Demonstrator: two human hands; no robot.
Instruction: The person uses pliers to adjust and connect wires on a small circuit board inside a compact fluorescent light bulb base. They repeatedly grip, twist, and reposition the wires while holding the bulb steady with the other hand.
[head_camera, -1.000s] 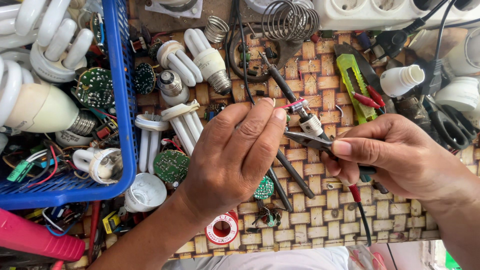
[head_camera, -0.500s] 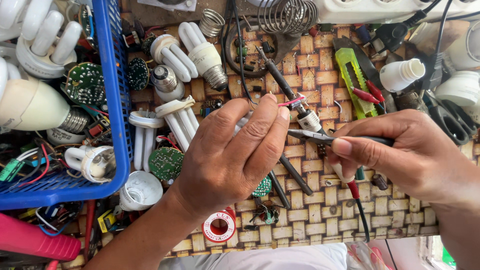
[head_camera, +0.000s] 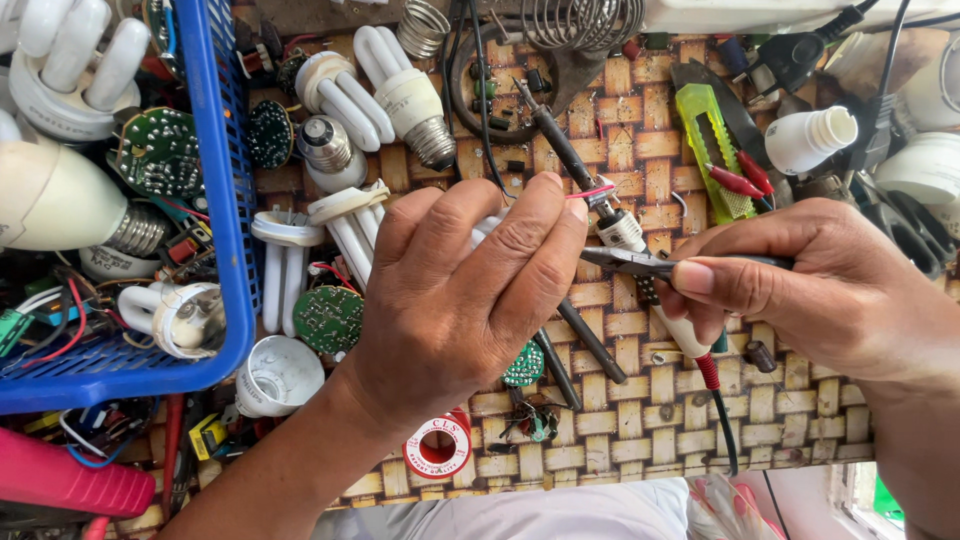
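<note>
While the left hand (head_camera: 470, 290) pinches a small pink-wired part (head_camera: 600, 195) at the desk's (head_camera: 640, 440) centre and the right hand (head_camera: 820, 290), at three o'clock, closes on pliers (head_camera: 640, 262), a twisting pull could, I judge, snap the lead.

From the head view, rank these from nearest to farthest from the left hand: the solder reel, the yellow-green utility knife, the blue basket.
From the left hand:
1. Solder reel, just below the wrist, toward the person.
2. Blue basket, off to the left.
3. Yellow-green utility knife, upper right, beyond the right hand.
</note>
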